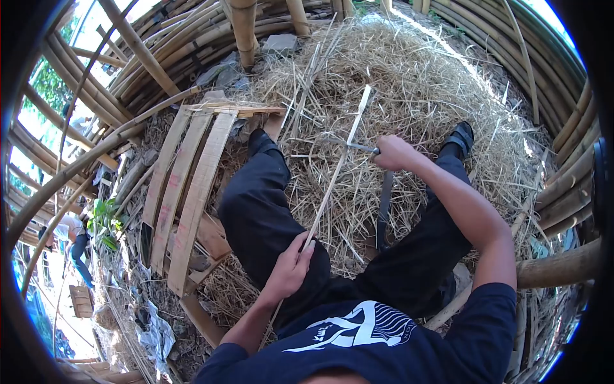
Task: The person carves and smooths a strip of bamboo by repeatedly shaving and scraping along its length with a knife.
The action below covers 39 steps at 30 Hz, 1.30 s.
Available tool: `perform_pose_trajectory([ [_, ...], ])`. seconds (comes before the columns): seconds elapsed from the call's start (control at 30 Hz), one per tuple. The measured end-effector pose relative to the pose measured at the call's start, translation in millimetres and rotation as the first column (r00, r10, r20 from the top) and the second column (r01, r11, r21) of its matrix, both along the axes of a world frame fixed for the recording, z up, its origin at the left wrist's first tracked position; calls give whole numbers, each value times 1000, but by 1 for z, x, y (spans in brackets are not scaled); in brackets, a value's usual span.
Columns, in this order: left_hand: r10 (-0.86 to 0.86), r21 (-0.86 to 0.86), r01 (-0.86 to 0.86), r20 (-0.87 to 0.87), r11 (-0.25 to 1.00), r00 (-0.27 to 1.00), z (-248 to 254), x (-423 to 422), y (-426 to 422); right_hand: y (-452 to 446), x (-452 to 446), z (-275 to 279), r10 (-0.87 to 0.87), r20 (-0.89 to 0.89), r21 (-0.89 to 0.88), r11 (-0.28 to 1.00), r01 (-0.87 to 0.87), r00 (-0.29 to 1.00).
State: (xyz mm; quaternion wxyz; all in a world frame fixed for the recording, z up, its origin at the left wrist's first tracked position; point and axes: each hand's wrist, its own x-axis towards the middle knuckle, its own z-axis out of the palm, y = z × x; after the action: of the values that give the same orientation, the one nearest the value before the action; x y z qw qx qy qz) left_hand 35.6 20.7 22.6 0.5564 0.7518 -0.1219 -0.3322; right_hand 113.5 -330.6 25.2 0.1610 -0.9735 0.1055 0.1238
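Left fingers [297, 248] pinch a pale strip [338, 170]; right fingers [389, 153] grip a knife [363, 148], mostly hiding its handle [376, 152].

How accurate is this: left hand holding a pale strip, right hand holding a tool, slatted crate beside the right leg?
One slip: the head view shows the slatted crate beside the left leg, not the right. The left hand holds the pale strip, the right hand the tool.

A slatted wooden crate [201, 198] sits near a leafy green plant [105, 223].
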Motion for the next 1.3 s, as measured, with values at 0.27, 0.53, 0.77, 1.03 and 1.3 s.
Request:
perform_pose_trajectory([
  [0.27,-26,-10,28,140,1000,990,-14,23,-35,57,-25,-1,154,39,3,988,-154,987],
  [0.53,12,-18,-6,409,1000,913,-4,48,-70,63,-21,10,137,180,26,989,-144,974],
  [0.77,-37,74,10,362,997,931,-2,42,-83,30,8,-8,93,110,-143,987,-76,990],
  [1.03,-143,52,137,138,989,980,16,-28,-49,-79,12,2,-278,177,-280,905,319,944],
  [1.3,-155,76,149,88,986,984,12,-35,-13,-88,5,-17,-129,-22,-339,934,114,991],
])
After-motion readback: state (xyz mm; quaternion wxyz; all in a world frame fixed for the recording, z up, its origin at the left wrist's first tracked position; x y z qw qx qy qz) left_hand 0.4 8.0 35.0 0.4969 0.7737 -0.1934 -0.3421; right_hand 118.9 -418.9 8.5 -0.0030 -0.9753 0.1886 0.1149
